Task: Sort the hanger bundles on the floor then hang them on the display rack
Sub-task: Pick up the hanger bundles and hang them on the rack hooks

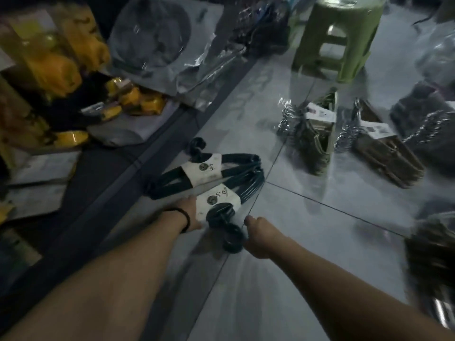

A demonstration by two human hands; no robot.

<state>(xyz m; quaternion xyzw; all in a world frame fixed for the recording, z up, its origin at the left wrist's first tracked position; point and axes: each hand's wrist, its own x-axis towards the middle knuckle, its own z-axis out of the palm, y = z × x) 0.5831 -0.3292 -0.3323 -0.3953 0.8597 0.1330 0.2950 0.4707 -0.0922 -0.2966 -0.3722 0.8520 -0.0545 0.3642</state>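
two hands at near hanger bundle.
left hand grasps label edge, likely pairing it with far bundle; right hand grip unclear.

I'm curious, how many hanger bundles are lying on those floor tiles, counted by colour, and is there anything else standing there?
Dark plastic bundles: 2
Olive-brown bundles with metal hooks: 2
Green stool: 1
Total: 5
The blurred dark heaps at the right edge are left uncounted.
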